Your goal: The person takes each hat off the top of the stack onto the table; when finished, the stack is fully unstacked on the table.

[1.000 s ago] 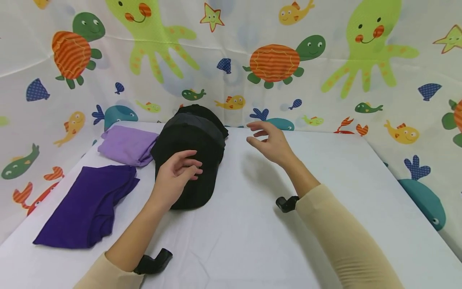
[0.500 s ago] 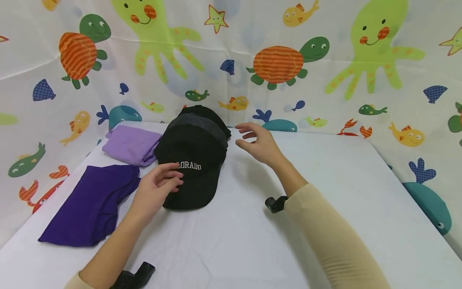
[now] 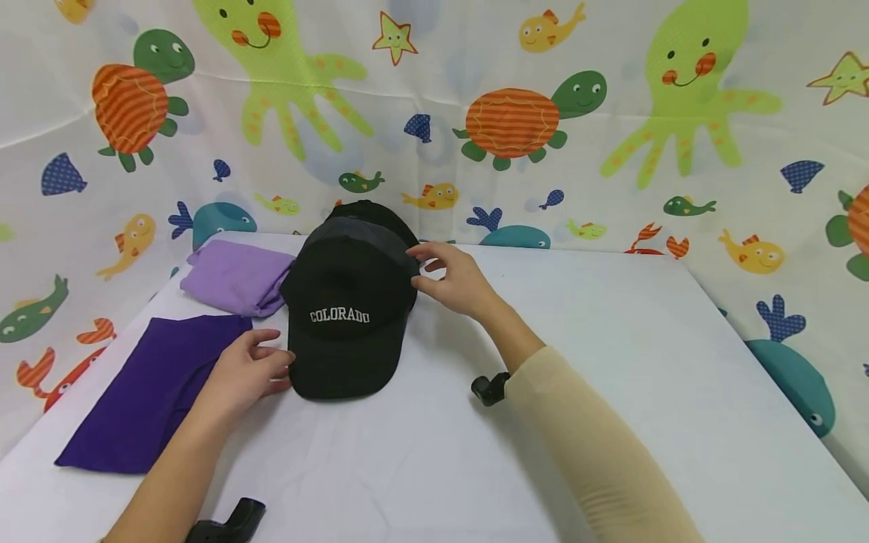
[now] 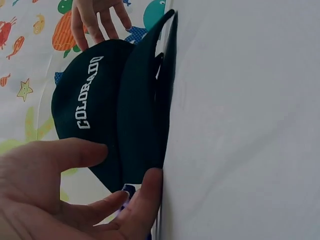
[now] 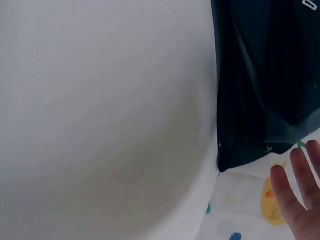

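Lettering (image 3: 342, 315) in white capitals, COLORADO, reads whole on the frontmost black fabric curved-brim cap (image 3: 349, 290), no longer partly hidden: the left hand (image 3: 247, 369) has moved off it to the brim (image 3: 346, 375), the right hand (image 3: 453, 280) in to the crown (image 3: 339, 260). Both have relaxed, parted fingers; contact I cannot tell. Dark caps (image 3: 360, 230) stand behind on the white table (image 3: 434, 452).

Left of centre in the head view, the front cap (image 3: 346, 275) hides most of the rear caps (image 3: 362, 228). The right wrist view's right edge crops the lettering (image 5: 309, 4) and right hand (image 5: 300, 200).
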### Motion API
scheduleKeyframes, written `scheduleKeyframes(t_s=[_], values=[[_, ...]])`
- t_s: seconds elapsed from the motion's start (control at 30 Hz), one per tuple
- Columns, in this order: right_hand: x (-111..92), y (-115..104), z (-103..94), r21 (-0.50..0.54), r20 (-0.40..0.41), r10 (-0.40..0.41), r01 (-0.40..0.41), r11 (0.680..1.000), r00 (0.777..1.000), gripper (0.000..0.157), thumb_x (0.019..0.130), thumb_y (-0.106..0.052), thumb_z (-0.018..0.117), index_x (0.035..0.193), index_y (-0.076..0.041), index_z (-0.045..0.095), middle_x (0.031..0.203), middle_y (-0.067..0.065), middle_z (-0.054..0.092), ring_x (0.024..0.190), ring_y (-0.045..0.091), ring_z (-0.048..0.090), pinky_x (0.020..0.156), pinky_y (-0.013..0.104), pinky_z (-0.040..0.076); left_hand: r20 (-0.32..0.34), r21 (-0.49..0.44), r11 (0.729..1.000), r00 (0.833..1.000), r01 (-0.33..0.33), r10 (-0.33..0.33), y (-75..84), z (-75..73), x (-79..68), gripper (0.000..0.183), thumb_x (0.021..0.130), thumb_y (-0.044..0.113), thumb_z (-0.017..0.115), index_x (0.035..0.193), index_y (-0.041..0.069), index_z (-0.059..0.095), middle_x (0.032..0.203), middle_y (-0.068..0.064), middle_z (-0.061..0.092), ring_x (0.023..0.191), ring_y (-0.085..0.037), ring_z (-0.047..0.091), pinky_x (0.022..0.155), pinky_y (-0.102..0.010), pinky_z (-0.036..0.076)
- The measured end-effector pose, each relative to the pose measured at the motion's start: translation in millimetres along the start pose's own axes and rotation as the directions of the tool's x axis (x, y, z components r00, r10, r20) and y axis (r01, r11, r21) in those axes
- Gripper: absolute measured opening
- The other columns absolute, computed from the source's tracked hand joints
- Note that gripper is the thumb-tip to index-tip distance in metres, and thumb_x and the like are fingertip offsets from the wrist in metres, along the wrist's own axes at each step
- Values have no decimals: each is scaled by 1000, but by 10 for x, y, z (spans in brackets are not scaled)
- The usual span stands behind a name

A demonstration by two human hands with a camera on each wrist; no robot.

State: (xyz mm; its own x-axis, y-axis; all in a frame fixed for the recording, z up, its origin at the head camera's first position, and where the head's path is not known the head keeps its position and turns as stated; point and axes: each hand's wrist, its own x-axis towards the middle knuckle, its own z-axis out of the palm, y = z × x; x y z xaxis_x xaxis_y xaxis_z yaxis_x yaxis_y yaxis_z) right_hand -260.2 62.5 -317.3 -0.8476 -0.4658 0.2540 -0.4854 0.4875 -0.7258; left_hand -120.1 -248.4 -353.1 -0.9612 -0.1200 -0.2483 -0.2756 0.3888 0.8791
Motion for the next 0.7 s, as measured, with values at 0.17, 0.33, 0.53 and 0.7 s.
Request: scheduleKeyframes(t_s=[0.17, 0.33, 0.53, 0.7], values=[[36, -49, 60, 0, 17, -2, 2, 1000, 1000, 45, 95, -14, 72, 139, -14, 62, 135, 10, 65, 122, 34, 63, 105, 46, 56, 76, 67, 997, 997, 25, -30, 13, -72, 8, 84, 100, 30, 67, 159, -8, 20, 137, -30, 55, 99, -17, 66, 82, -32, 66], [41, -89, 97, -9, 41, 28, -28, 1000, 999, 46, 95, -15, 72, 140, -17, 61, 134, 9, 65, 118, 29, 65, 101, 43, 58, 124, 219, 975, 991, 26, -55, 84, -91, -1, 101, 91, 43, 79, 157, -10, 24, 124, -24, 63, 95, -19, 68, 79, -35, 66], [25, -104, 146, 7, 68, 61, -62, 998, 996, 47, 94, -15, 70, 140, -18, 60, 132, 11, 66, 120, 30, 64, 99, 45, 59, 94, 278, 960, 994, 28, -56, 108, -35, -28, 96, 86, 42, 84, 151, -11, 35, 112, -17, 62, 87, -20, 63, 70, -31, 61], [11, -107, 191, 11, 58, 62, -63, 998, 996, 47, 95, -20, 73, 140, -18, 60, 131, 11, 66, 121, 29, 63, 99, 45, 59, 47, 235, 971, 997, 42, -54, 99, 57, -60, 91, 85, 35, 86, 147, -9, 38, 120, -21, 57, 93, -24, 61, 67, -30, 57]])
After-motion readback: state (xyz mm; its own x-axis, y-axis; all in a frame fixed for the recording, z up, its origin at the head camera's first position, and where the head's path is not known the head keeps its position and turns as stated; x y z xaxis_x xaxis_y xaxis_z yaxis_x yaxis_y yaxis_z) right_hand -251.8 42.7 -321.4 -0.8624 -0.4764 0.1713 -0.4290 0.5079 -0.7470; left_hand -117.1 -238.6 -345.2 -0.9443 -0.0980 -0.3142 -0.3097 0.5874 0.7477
